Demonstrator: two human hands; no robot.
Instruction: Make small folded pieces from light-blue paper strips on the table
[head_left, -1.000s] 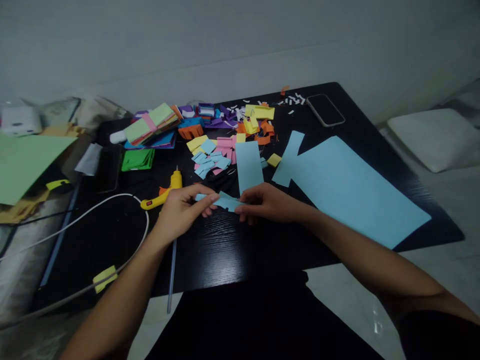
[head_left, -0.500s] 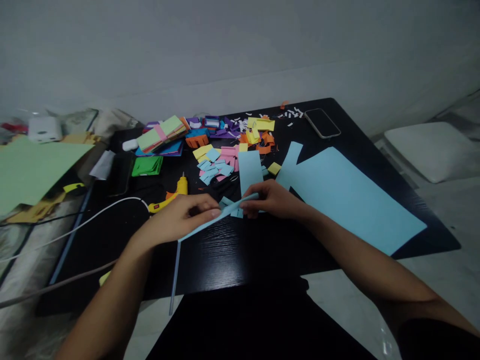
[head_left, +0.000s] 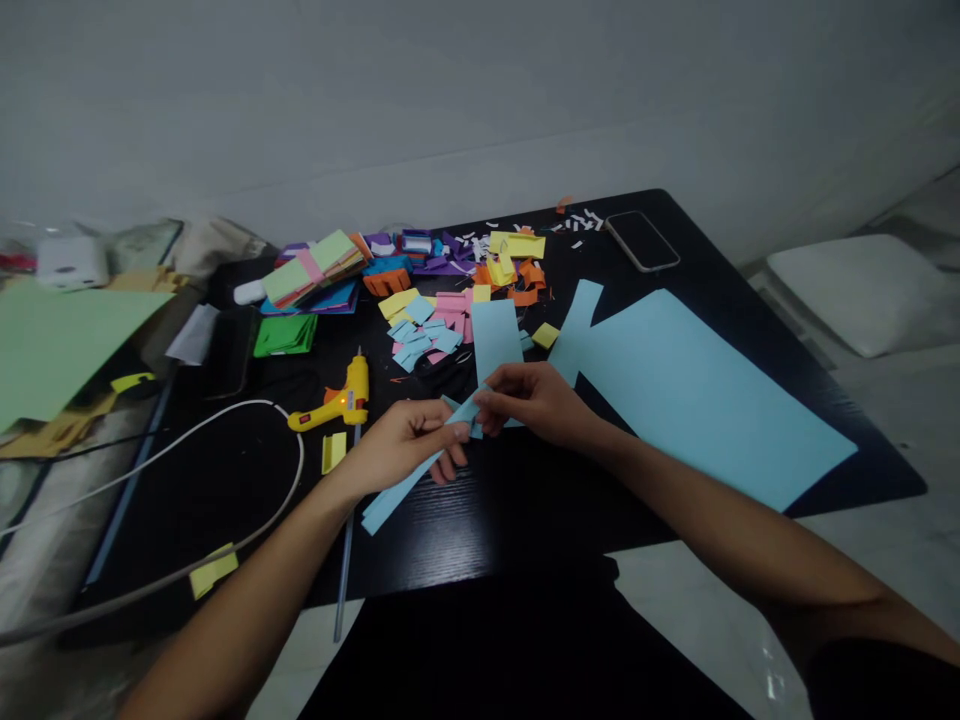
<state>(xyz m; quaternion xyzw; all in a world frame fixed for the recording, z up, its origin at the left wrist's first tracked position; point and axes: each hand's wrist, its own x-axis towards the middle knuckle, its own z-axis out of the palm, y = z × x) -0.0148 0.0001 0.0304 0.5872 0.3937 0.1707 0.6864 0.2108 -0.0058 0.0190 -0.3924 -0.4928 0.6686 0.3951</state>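
Note:
A long light-blue paper strip [head_left: 405,491] slants over the black table [head_left: 465,540], its lower left end sticking out below my left hand [head_left: 416,440]. That hand pinches the strip between thumb and fingers near its middle. My right hand [head_left: 525,400] grips the strip's upper right end with closed fingertips. Just behind the hands lies a wider blue paper piece [head_left: 496,335]. Small blue paper pieces [head_left: 420,340] are scattered farther back. A yellow glue gun [head_left: 349,395] rests to the left of my left hand, its small light glowing.
A large blue sheet [head_left: 712,400] covers the table's right side, with a phone [head_left: 643,242] behind it. Stacked coloured papers [head_left: 315,270] and green pieces [head_left: 286,334] are at the back left. A white cable [head_left: 301,470] loops at the left.
The strip's face has turned into view and its left end has dropped lower. My left hand has shifted right and down along it, uncovering more of the glue gun and a yellow piece.

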